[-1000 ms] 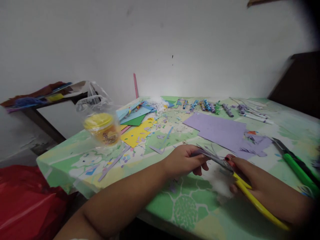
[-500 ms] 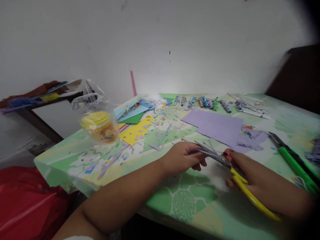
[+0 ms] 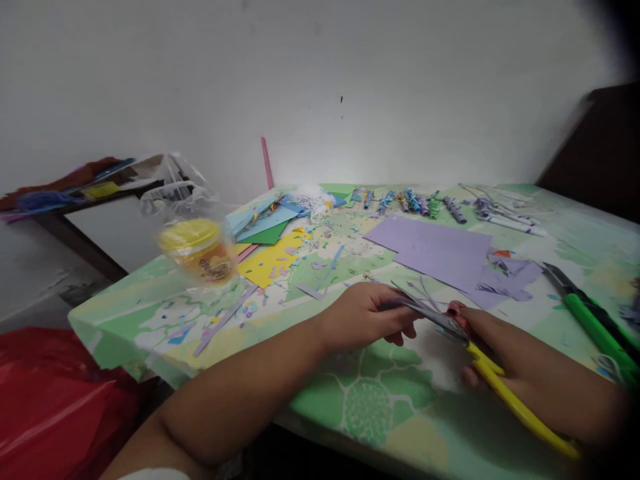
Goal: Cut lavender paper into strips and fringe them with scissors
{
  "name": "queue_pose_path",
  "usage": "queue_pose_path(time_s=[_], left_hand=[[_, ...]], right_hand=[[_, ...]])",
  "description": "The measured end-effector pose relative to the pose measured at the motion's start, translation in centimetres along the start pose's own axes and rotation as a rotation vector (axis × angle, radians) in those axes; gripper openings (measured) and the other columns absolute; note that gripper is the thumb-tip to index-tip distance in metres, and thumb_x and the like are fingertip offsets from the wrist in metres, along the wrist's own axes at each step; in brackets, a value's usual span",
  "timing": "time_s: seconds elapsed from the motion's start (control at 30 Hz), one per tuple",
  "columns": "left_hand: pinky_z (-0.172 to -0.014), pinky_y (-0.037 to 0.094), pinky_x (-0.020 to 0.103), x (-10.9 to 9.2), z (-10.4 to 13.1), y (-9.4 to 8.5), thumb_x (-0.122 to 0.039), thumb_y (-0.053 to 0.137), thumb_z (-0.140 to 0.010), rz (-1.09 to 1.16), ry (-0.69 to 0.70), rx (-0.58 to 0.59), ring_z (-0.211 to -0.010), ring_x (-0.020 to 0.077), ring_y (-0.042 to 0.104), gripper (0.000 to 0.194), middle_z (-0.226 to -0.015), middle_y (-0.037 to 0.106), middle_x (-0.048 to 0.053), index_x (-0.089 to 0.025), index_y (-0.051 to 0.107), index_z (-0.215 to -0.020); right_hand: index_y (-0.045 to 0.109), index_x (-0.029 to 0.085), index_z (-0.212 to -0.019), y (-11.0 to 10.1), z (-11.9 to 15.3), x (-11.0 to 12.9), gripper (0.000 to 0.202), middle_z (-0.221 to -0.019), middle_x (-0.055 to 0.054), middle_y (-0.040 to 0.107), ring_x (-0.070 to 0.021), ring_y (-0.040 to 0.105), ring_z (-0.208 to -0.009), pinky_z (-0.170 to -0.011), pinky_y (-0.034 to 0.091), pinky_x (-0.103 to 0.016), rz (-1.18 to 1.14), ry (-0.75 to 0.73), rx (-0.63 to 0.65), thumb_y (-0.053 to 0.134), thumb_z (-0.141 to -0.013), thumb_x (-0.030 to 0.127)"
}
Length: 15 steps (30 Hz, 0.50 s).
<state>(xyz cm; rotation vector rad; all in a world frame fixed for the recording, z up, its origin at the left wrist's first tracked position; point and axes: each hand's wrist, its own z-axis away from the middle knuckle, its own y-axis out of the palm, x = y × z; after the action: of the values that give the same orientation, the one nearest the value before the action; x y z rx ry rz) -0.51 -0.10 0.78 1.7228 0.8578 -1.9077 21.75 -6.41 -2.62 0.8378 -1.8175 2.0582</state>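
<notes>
My right hand (image 3: 493, 337) is closed around a pair of scissors (image 3: 513, 393) with yellow handles. Their metal blades point left, slightly apart, toward my left hand (image 3: 370, 313). The fingers of that hand are pinched together beside the blade tips. What they hold is mostly covered by fingers and blades, and I cannot make it out. Just beyond both hands lie sheets of purple paper (image 3: 435, 247), with cut purple scraps (image 3: 517, 280) at their right end. A green box cutter (image 3: 593, 327) rests right of my right hand, its blade end pointing away.
A yellow-lidded tub (image 3: 193, 250) in a clear plastic bag stands at the table's left. Yellow paper (image 3: 270, 263) lies nearby under small scraps. White string (image 3: 315, 202) and several fringed paper rolls (image 3: 413, 200) sit at the back. A red plastic bag (image 3: 50, 407) is at lower left.
My right hand and the scissors' handles have shifted slightly right and down. My left hand stays almost in place. The view has moved a little.
</notes>
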Motion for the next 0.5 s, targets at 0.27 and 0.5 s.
queue_pose_path(time_s=[0.27, 0.5], left_hand=[[-0.051, 0.042, 0.013, 0.02, -0.03, -0.12, -0.012, 0.053, -0.081, -0.025, -0.004, 0.016, -0.05, 0.0024, 0.054, 0.019, -0.059, 0.057, -0.004, -0.012, 0.061, -0.064], [-0.051, 0.041, 0.015, -0.11, -0.02, 0.0, -0.021, 0.055, -0.082, -0.059, -0.051, 0.037, -0.049, 0.0028, 0.052, 0.019, -0.059, 0.057, -0.004, -0.013, 0.061, -0.065]], right_hand=[[0.053, 0.026, -0.098, 0.33, -0.13, 0.03, 0.034, -0.102, -0.007, 0.064, -0.0347, 0.053, -0.113, -0.081, 0.049, -0.041, 0.114, -0.033, -0.075, 0.059, -0.069, 0.042], [0.056, 0.025, -0.099, 0.41, -0.26, -0.68, 0.035, -0.102, -0.008, 0.067, -0.0328, 0.059, -0.103, -0.078, 0.052, -0.041, 0.162, -0.06, -0.112, 0.058, -0.07, 0.045]])
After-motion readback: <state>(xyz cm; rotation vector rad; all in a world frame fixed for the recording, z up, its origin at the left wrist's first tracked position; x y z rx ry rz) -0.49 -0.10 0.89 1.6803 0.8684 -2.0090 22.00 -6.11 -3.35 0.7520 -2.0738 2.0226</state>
